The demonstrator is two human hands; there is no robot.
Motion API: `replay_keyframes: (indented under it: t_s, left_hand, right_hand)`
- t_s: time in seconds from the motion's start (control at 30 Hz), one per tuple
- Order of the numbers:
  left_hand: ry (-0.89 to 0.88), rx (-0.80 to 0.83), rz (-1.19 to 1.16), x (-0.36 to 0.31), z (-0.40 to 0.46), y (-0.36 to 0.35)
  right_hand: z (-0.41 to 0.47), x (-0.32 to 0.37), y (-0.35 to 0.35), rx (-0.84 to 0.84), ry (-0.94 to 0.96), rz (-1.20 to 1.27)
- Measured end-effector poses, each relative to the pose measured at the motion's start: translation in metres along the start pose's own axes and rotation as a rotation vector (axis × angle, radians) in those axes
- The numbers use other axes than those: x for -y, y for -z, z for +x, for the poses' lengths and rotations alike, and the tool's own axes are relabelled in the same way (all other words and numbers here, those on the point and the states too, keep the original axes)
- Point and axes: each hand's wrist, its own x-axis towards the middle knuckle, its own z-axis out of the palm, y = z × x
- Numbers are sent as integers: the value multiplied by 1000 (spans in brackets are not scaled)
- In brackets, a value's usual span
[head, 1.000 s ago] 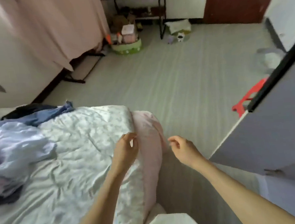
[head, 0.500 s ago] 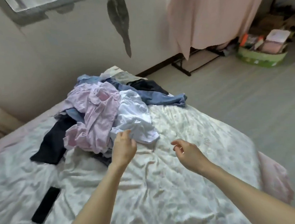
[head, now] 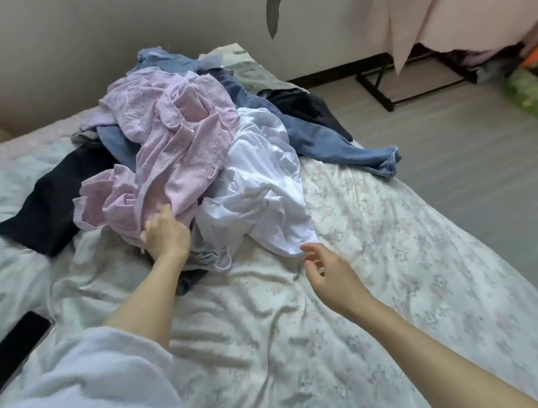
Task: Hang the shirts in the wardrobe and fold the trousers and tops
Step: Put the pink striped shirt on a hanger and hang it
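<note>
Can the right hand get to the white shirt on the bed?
Probably yes. The right hand hangs open with its fingertips right at the lower hem of the crumpled white cotton shirt, and only the bare floral bedsheet lies between them.

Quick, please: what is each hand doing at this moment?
Left hand: grips the pink striped shirt.
Right hand: open, holding nothing, beside the white shirt.

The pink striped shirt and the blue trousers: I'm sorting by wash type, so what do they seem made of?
The pink striped shirt looks like thin woven cotton, matte, with fine stripes and sharp crumples. The blue trousers look like denim: thicker, faded, with a stitched hem. Both are guesses from looks alone.
</note>
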Motion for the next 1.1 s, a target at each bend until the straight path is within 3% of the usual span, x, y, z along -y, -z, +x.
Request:
replay_keyframes:
  t_s: [0.1,0.17,0.23,0.3,0.4,0.53,0.7,0.77,0.83,0.9,0.97,1.1]
  left_hand:
    - [-223,-48,-358,-19,-47,7]
    - [-437,-8,-496,-31,-91,22]
    - [-623,107,-565,-39,-138,43]
    - [-777,278,-577,-43,-181,59]
    - [-938,420,-517,-44,-242,82]
    - [-956,558,-550,-34,-317,106]
    - [-864,216,-538,-31,-378,113]
    - [-887,339,-337,-40,-393,106]
    - [-923,507,-63,-56,-414,96]
    - [-1024,567,75,-80,-447,92]
    - [-1167,641,34,-111,-484,93]
    - [-1273,961,-167,-165,-565,117]
  right_hand:
    - [10,8,3,-8,-140,247]
    - [12,25,9,10,-320,623]
    - [9,41,18,105,-446,993]
    - [-1,52,30,260,-430,1173]
    - [-37,58,43,324,-382,1052]
    - [-114,30,59,172,-296,689]
    - [-244,-17,119,-87,-308,549]
    - [-292,-32,146,-171,-313,518]
    - [-336,-41,168,-158,-328,508]
    - [-381,-51,186,-157,-351,508]
    - [-436,-63,208,-250,-363,567]
    - [-550,-90,243,-535,-413,569]
